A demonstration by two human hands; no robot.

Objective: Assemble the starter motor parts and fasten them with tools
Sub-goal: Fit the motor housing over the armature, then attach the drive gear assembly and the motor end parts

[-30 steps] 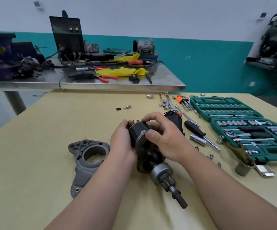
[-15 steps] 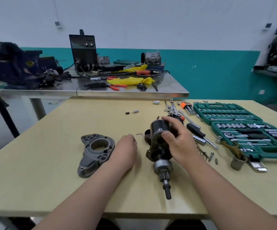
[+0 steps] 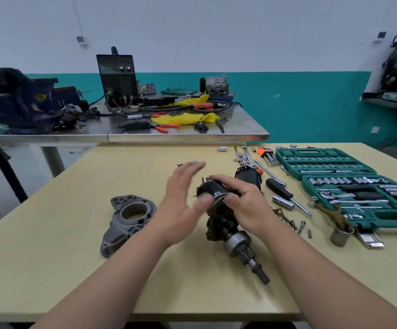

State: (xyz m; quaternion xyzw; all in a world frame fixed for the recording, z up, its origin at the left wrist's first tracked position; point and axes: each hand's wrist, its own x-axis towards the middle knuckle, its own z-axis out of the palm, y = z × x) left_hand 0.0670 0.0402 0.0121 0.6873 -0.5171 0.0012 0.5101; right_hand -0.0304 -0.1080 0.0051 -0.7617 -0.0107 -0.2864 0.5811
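Note:
The starter motor body (image 3: 218,210), black with a steel pinion and shaft (image 3: 247,252) pointing toward me, lies at the middle of the wooden table (image 3: 74,257). My right hand (image 3: 247,205) grips its black upper end, thumb on the near side. My left hand (image 3: 180,200) hovers just left of the motor with fingers straight and blurred, holding nothing. A grey cast nose housing (image 3: 127,220) lies on the table to the left, apart from both hands. Another black cylindrical part (image 3: 248,178) sits just behind my right hand.
Two open green socket set cases (image 3: 359,186) fill the right side. A black-handled screwdriver (image 3: 285,194), loose sockets, hex keys (image 3: 267,155) and small bolts lie between the cases and the motor. A steel bench (image 3: 145,135) with a welder stands behind.
My left hand has lifted off the table and swung up beside the motor, fingers spread. My right hand keeps its hold and has tilted the motor, shaft now pointing to the lower right.

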